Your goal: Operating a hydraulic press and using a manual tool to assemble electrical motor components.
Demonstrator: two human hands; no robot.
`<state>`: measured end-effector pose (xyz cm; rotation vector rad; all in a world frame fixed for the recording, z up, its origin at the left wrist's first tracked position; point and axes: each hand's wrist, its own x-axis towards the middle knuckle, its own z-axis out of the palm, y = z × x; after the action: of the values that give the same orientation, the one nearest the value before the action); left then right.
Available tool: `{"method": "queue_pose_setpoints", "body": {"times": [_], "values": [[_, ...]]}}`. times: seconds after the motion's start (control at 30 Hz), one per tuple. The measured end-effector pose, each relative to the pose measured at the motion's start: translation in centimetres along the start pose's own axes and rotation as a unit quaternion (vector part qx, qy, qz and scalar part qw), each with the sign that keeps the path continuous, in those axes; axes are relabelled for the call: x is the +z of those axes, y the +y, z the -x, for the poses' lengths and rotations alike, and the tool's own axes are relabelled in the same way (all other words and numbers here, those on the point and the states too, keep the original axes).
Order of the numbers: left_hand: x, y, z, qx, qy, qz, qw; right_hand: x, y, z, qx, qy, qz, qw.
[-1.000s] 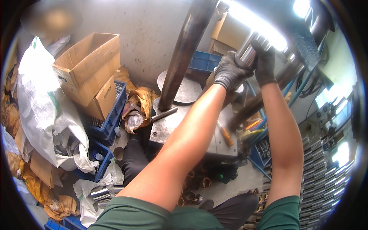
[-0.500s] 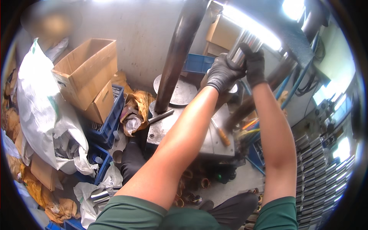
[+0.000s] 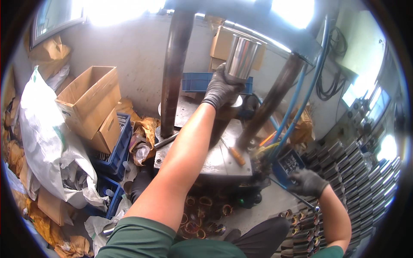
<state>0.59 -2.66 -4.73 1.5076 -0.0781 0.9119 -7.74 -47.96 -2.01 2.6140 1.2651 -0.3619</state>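
My left hand [image 3: 223, 88], in a dark glove, is closed around the lower part of a shiny metal cylinder [image 3: 241, 58]. The cylinder stands nearly upright under the upper plate of a press [image 3: 249, 19], between its two dark columns. At the lower right, my gloved right hand [image 3: 309, 183] is apart from the cylinder, with its fingers loosely spread and somewhat blurred. Just below that hand runs a thin rod [image 3: 301, 199] with a round knob at its end; I see no grip on it. A screwdriver with an orange handle [image 3: 236, 156] lies on the press bed [image 3: 206, 165].
Many metal tubes [image 3: 365, 180] are stacked at the right. Cardboard boxes [image 3: 92, 96], a white sack [image 3: 47, 137] and blue crates [image 3: 114, 157] crowd the left. A short bar [image 3: 166, 140] lies by the left column [image 3: 174, 73]. Blue hoses [image 3: 301, 105] hang at the right.
My right hand has let go of the cylinder and come down to the lower right, above the rod. My left hand still holds the cylinder, now more upright. The view has shifted.
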Motion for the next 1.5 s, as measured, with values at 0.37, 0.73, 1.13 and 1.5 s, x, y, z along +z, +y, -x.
{"method": "queue_pose_setpoints", "body": {"times": [0.37,0.73,1.13,1.5], "values": [[0.9,0.7,0.0,0.04,0.011,-0.043,0.998,4.9,1.9,7.9,0.053,0.084,-0.164,0.981],[1.2,-1.2,-0.5,0.062,0.048,-0.172,0.982,8.0,-0.4,9.9,0.102,-0.031,-0.116,0.987],[1.5,-0.3,0.4,0.068,0.067,-0.15,0.984,15.9,-4.3,11.6,0.147,0.167,-0.134,0.966],[1.3,-0.9,0.0,0.066,0.06,-0.181,0.979,14.3,-5.4,11.9,0.15,0.221,-0.162,0.95]]}}
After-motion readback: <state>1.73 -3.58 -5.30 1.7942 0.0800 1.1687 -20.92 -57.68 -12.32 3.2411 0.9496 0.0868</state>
